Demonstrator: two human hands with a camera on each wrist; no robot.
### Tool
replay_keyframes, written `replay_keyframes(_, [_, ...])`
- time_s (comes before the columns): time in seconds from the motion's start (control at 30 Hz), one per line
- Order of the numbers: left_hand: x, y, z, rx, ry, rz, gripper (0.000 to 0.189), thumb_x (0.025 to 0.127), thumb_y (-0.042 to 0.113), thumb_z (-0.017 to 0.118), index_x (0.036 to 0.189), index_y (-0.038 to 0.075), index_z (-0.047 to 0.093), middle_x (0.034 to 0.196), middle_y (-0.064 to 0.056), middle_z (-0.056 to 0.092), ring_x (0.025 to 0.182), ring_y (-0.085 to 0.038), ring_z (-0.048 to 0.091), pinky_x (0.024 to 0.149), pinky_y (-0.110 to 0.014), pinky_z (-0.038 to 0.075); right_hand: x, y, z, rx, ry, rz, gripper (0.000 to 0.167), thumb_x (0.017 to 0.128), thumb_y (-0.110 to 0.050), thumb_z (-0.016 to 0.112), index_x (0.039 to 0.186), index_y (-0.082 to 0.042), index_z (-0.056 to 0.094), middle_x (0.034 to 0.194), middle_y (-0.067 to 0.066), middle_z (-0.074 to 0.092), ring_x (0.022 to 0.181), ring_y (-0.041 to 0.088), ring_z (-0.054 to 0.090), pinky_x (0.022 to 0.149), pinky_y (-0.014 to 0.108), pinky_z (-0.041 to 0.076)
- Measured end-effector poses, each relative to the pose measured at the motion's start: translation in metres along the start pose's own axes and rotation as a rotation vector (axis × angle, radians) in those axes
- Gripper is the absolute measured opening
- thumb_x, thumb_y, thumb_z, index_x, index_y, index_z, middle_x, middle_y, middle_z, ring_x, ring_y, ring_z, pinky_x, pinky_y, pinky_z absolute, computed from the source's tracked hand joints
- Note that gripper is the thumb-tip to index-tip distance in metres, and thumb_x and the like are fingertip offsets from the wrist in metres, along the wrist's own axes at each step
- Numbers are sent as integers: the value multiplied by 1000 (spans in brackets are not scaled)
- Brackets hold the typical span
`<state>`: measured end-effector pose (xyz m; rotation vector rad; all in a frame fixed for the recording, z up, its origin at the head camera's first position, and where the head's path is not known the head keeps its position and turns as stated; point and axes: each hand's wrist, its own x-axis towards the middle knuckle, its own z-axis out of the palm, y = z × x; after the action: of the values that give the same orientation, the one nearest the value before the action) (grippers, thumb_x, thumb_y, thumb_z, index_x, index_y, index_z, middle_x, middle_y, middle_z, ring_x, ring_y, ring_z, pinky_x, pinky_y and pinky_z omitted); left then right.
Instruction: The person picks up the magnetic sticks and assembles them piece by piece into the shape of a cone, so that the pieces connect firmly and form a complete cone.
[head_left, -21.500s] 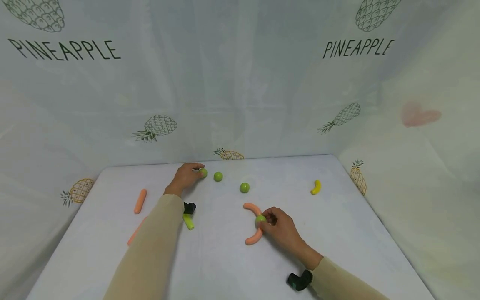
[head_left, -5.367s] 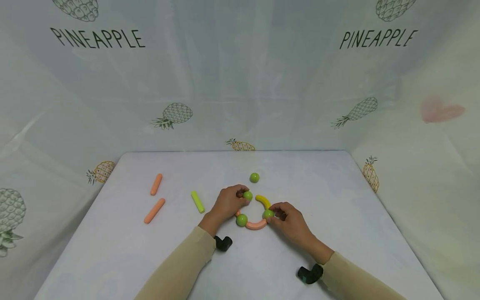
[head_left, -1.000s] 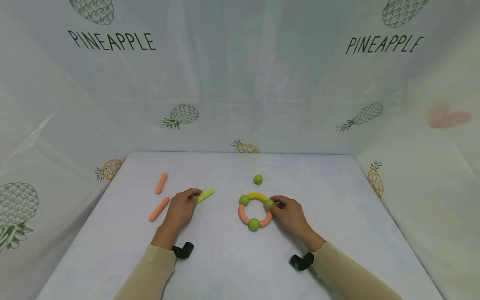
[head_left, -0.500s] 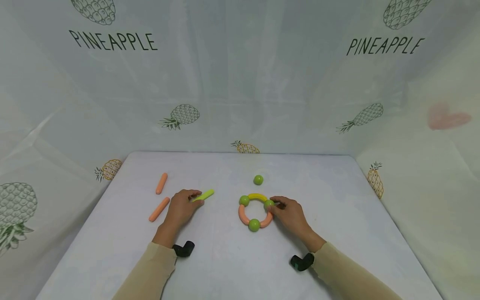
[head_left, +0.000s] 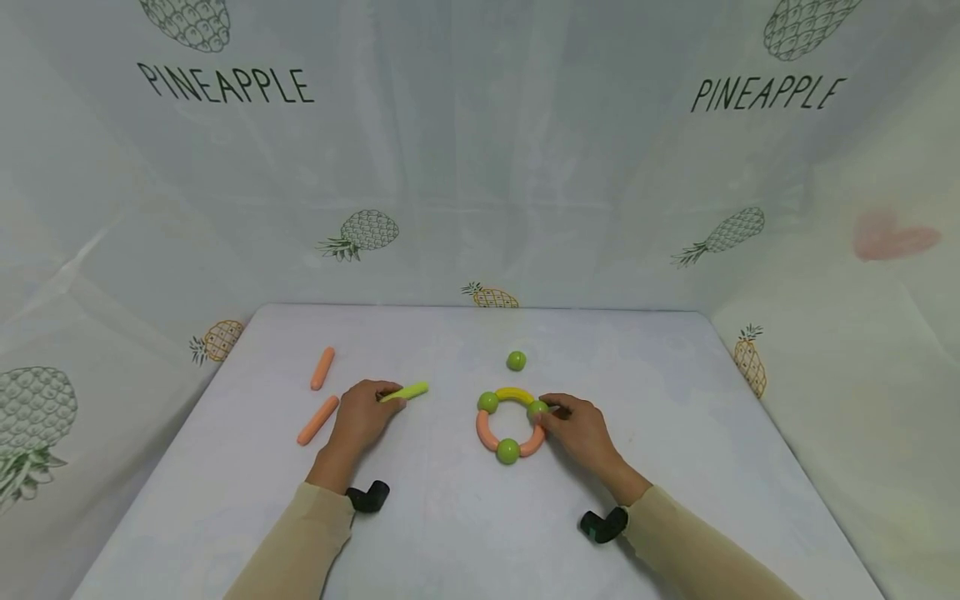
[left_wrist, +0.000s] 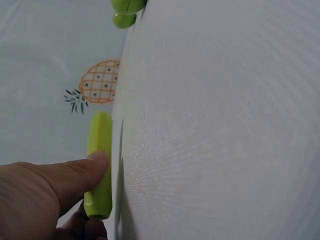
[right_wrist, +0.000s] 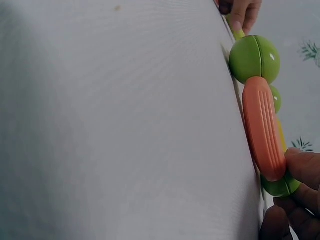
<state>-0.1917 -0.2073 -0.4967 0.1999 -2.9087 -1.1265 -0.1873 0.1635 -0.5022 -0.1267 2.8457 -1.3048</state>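
My left hand (head_left: 365, 414) pinches a straight lime-green toy stick (head_left: 414, 390) between thumb and fingers. The left wrist view shows the thumb across the stick (left_wrist: 101, 135), with its lower end free. My right hand (head_left: 582, 433) pinches a green ball (head_left: 537, 410) at the right of a closed ring on the table. That ring also has a green ball (head_left: 488, 402) at upper left, another green ball (head_left: 507, 452) at the bottom, a yellow curved piece (head_left: 514, 393) on top and two orange curved pieces, one of them on the left (head_left: 485, 431). In the right wrist view one orange curved piece (right_wrist: 262, 130) joins two balls.
A loose green ball (head_left: 516, 361) sits behind the ring. Two straight orange sticks, one farther back (head_left: 322, 368) and one nearer (head_left: 318, 420), lie left of my left hand. The white table (head_left: 450, 533) ends at a pineapple-printed curtain (head_left: 570, 208).
Earlier the pieces lay apart; the ring has since been joined and closed. Over the last second my left hand has lifted and turned the lime stick slightly; my right hand stays on its ball.
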Motion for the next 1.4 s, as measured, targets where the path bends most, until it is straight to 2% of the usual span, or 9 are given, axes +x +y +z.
replay_keyframes(0.13, [-1, 3, -1, -71, 30, 0, 34, 99, 27, 76, 130, 13, 76, 120, -11, 73, 103, -27, 63, 86, -42, 51, 0, -1, 1, -5, 0, 1, 35, 93, -24, 80, 126, -11, 76, 102, 4, 76, 94, 20, 67, 82, 36, 54])
replay_keyframes(0.27, [-2, 12, 3, -162, 56, 23, 33, 100, 27, 75, 130, 14, 75, 119, -8, 75, 101, -24, 63, 82, -36, 48, 0, -2, 2, -13, 1, 4, 36, 92, -25, 81, 126, -12, 77, 102, 4, 77, 95, 19, 68, 83, 36, 54])
replay_keyframes(0.43, [-5, 31, 12, -277, 66, 77, 33, 99, 26, 76, 128, 10, 74, 115, -8, 76, 104, -24, 66, 86, -35, 50, 0, -4, 3, -19, -3, -3, 36, 92, -25, 81, 126, -11, 77, 100, 2, 76, 91, 17, 66, 80, 35, 53])
replay_keyframes(0.63, [-8, 59, 28, -349, 32, 141, 32, 98, 24, 77, 126, 10, 74, 113, -6, 78, 106, -23, 68, 91, -37, 52, 1, -5, 4, -20, -8, -1, 36, 93, -25, 81, 126, -12, 77, 99, 2, 75, 89, 16, 64, 78, 33, 51])
replay_keyframes(0.8, [-9, 78, 40, -366, -4, 148, 31, 98, 22, 77, 127, 10, 74, 113, -4, 78, 107, -22, 69, 94, -40, 55, 1, -6, 4, -15, -12, -8, 35, 93, -25, 81, 126, -11, 77, 97, 2, 75, 87, 16, 63, 77, 32, 50])
replay_keyframes(0.97, [-6, 89, 53, -371, -31, 172, 30, 98, 22, 77, 126, 12, 74, 113, -3, 78, 108, -21, 69, 95, -42, 56, 0, -7, 3, -11, -16, -7, 35, 93, -24, 81, 125, -11, 77, 97, 2, 74, 86, 15, 62, 76, 32, 50])
replay_keyframes(1.2, [-7, 99, 66, -354, -62, 203, 27, 99, 24, 75, 124, 15, 74, 112, 1, 77, 105, -17, 67, 94, -40, 55, 0, -6, 3, -10, -12, -16, 35, 93, -23, 81, 125, -11, 77, 97, 2, 75, 87, 15, 63, 76, 32, 51])
replay_keyframes(1.4, [-6, 98, 73, -331, -71, 202, 27, 100, 25, 74, 125, 17, 74, 110, 3, 76, 96, -15, 64, 85, -35, 54, 0, -5, 3, -18, -14, -18, 34, 94, -24, 80, 125, -11, 77, 97, 2, 75, 87, 14, 63, 76, 33, 51])
